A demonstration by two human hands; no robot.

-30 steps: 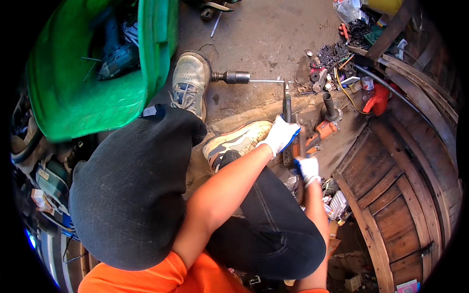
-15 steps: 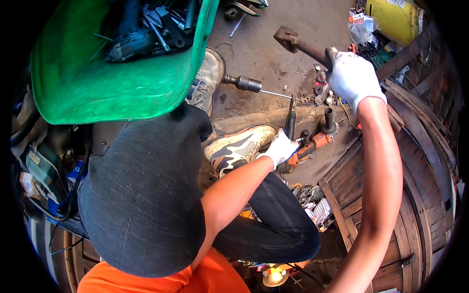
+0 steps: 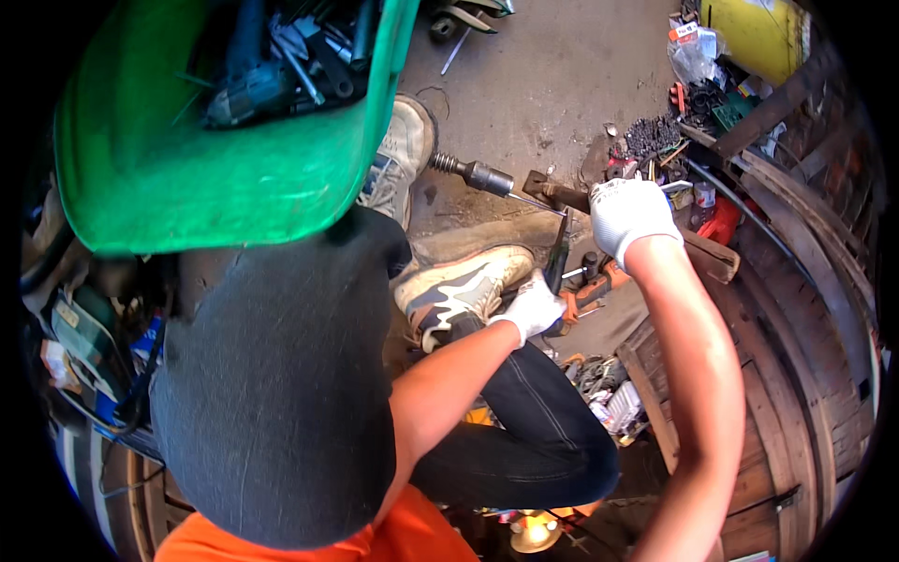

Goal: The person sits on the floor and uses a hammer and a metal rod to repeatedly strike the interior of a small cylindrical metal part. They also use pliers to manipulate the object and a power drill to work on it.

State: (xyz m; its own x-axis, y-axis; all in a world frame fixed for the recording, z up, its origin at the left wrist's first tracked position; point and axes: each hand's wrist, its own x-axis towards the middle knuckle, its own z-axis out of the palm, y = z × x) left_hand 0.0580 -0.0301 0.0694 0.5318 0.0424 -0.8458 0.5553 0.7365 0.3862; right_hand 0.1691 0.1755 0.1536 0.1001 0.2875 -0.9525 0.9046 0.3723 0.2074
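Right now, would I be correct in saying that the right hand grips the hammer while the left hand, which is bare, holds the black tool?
Not quite: the left hand is not bare but wears a white glove, as the head view shows. The right hand does grip the hammer, and the left does hold the black tool.

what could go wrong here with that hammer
The hammer in the right hand could miss and catch the left hand, close by on the pliers. The thin rod might slip from the pliers' tips if struck. The dark cylinder lies right by a shoe, so a jolt could reach that foot.
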